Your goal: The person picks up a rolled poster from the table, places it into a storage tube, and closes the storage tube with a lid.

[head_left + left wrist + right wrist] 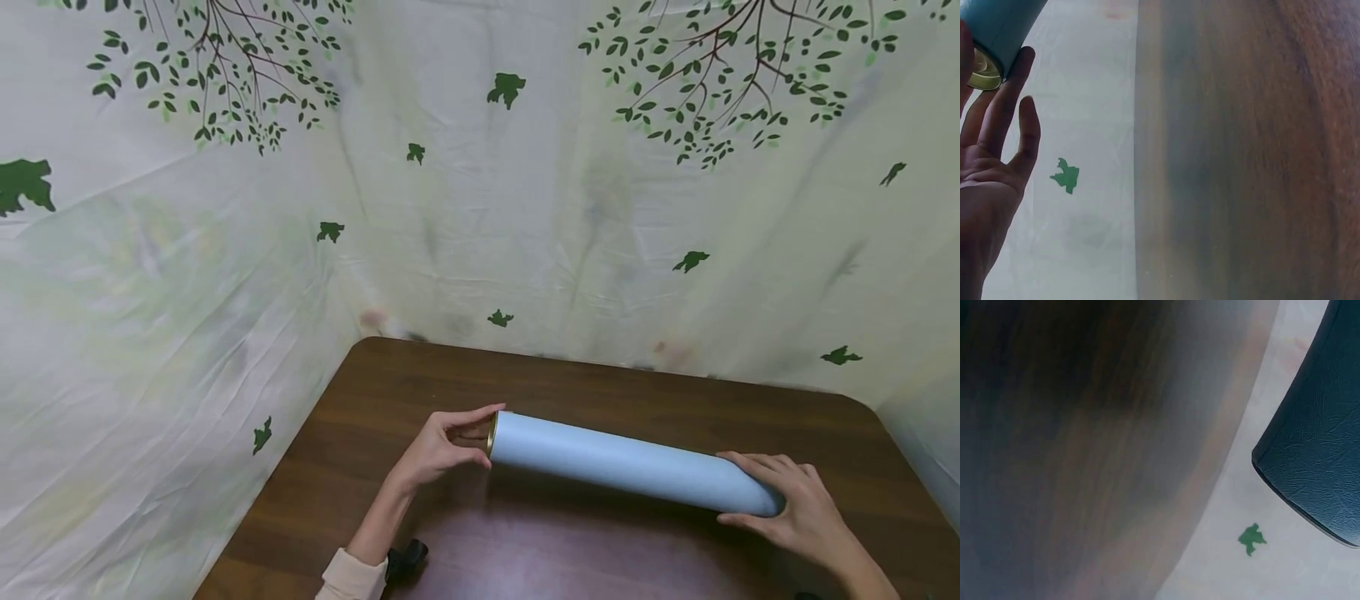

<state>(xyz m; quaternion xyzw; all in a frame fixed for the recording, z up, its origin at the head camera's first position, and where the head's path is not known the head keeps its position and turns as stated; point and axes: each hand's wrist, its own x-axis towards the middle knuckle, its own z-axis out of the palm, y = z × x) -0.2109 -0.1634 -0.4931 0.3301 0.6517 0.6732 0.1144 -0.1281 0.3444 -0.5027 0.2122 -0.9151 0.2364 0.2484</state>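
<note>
Cream cuff (352, 577) | left hand (437, 448), right hand (804, 510): gripping blue tube (615, 462) | inside hidden

Finely wrinkled tube (615, 460), metallic rim (985, 82)

Head view forward and down over table (585, 542), close wrist views turned sideways, all sharing blue tube (622, 460)

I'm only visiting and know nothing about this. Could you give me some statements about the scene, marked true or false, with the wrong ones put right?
1. The left hand and right hand hold one light-blue tube. True.
2. The tube is held upright. False: it is held sideways.
3. The tube's gold rim is at the left hand. True.
4. The right hand holds the tube's middle. False: it holds one end.
5. Pale cloth rises behind the brown table. True.
</note>
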